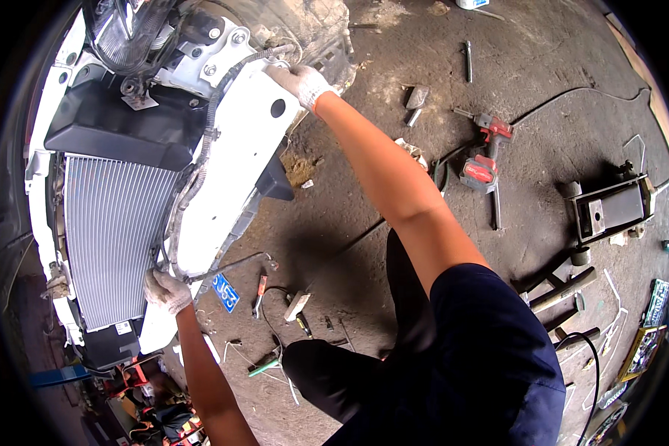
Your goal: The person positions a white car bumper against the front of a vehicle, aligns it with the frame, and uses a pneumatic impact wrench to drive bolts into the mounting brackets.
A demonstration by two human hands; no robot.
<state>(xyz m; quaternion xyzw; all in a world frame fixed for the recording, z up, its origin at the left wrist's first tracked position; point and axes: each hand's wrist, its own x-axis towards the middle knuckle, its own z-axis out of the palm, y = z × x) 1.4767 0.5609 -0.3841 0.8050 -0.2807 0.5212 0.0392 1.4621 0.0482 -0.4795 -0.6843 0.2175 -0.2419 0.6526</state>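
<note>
A long white front beam (234,160) of a car runs slantwise in front of me. At its far end my right hand (302,83), in a pale knit glove, is closed around the edge. My left hand (169,291), gloved too, grips the near end beside a dark wiring harness (210,123) that follows the beam's left side; its fingertips are partly hidden. Left of the beam stands a finned silver radiator (115,238), with a black plastic cover (126,123) beyond it. A clear headlight (130,37) sits at the far left corner.
On the concrete floor lie a red cordless impact wrench (490,134), a blue plate (225,293), a red-handled screwdriver (261,288) and a metal jack-like frame (613,212). Cables trail across the floor. Red and black gear (156,405) is heaped at the lower left.
</note>
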